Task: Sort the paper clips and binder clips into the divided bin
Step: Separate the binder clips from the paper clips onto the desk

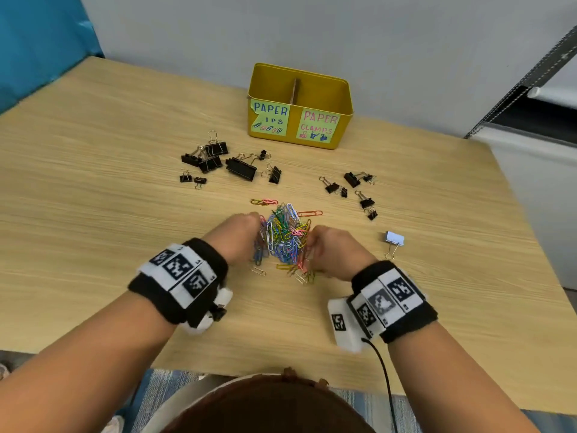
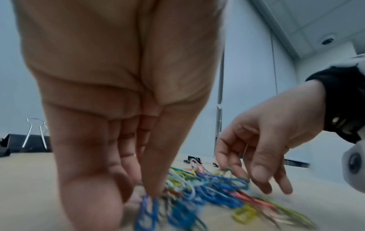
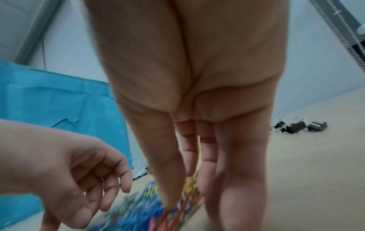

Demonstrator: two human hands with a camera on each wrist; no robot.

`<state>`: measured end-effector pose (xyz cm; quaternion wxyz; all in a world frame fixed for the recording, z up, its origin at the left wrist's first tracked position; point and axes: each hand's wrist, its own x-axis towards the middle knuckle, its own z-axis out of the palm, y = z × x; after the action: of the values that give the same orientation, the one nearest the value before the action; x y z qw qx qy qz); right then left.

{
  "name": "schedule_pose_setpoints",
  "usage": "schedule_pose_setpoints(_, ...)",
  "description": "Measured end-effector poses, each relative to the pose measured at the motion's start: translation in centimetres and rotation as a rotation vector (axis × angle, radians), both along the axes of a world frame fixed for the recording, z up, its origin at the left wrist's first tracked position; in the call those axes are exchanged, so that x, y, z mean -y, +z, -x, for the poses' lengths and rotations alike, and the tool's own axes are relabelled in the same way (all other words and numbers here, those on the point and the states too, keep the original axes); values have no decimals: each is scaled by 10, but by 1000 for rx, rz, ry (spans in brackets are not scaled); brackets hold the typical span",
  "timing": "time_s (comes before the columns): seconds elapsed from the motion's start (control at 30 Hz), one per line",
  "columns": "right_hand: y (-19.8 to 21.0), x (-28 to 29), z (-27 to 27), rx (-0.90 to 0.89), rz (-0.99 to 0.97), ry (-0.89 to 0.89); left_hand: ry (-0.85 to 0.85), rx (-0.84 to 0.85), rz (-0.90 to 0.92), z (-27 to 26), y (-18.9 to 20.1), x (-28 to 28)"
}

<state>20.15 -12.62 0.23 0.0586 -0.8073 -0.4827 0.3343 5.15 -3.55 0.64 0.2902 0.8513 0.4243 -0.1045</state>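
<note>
I have both hands down at the heap of coloured paper clips [image 1: 285, 237] in the middle of the bench [image 1: 93, 189] — the left hand [image 1: 240, 237] at its left edge, the right hand [image 1: 332, 253] at its right, fingers pointing down into the wire. I judge this the gathering step: bunching the paper clips so a handful can go to the yellow divided bin [image 1: 300, 105] at the far side of the bench, into the left compartment, whose label begins "PAPER". In the left wrist view my left thumb and fingers [image 2: 150, 171] close together on a few blue clips, so that grip seems pinched on paper clips; the right hand's fingers [image 3: 169, 179] hang fairly straight onto the heap, and I cannot tell whether they hold anything. Next I need a firm scoop from both sides, then a lift clear of the black binder clips [image 1: 218, 160] lying between heap and bin. A pale blue binder clip [image 1: 394, 238] sits alone to the right. Both wrist views are blurred low down, the bin's inside is hidden, and one label is torn.
</note>
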Motion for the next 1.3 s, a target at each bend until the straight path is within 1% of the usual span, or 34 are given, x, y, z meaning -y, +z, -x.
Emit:
schedule_pose_setpoints(0.03, 2, -8, -4, 2, -40, -40, 25, 36, -44, -5, 1, -4)
schedule_pose_setpoints(0.1, 5, -25, -15, 81, -123, -91, 65, 95, -123, -15, 0, -19)
schedule_pose_setpoints(0.17, 6, -40, -18, 128, -102, -65, 59, 44, -94, -22, -6, -31)
schedule_pose_setpoints(0.23, 2, -47, -12, 110, 15, 49, -32, -91, -48, -26, -11, -33)
schedule_pose_setpoints(0.3, -3, -43, 0, 115, 109, 177, -186, -181, -45, -24, -19, -28)
schedule_pose_setpoints(0.33, -3, -38, 4, 108, 120, 223, -250, -177, -33, -22, -22, -24)
schedule_pose_setpoints(0.37, -3, -32, 7, 89, 103, 254, -284, -137, -5, -17, -22, -21)
schedule_pose_setpoints(0.4, -1, -25, 8, 63, 63, 259, -273, -75, 33, -11, -20, -19)
schedule_pose_setpoints(0.43, 2, -19, 8, 38, 10, 237, -225, -1, 64, -4, -16, -19)
schedule_pose_setpoints(0.5, 7, -6, 5, 11, -77, 140, -104, 76, 78, 12, -11, -22)
schedule_pose_setpoints(0.53, 8, 0, 2, 26, -75, 98, -64, 62, 66, 18, -10, -23)
schedule_pose_setpoints(0.6, 6, 6, 2, 122, 22, 71, -16, -25, 51, 23, -9, -21)
schedule_pose_setpoints(0.67, 1, 2, 7, 196, 75, 74, -4, -39, 50, 14, -11, -16)
schedule_pose_setpoints(0.8, -6, -21, 10, 162, 18, 53, -37, -1, 5, -15, -16, -10)
schedule_pose_setpoints(0.97, -17, -25, -6, 151, -98, 33, -27, 79, -39, -18, -22, -20)
schedule_pose_setpoints(1.13, -17, -25, -17, 32, -226, -91, 60, 172, -42, -13, -24, -27)
schedule_pose_setpoints(1.3, -20, -27, -27, -233, -287, -311, 227, 337, 197, -10, -26, -39)
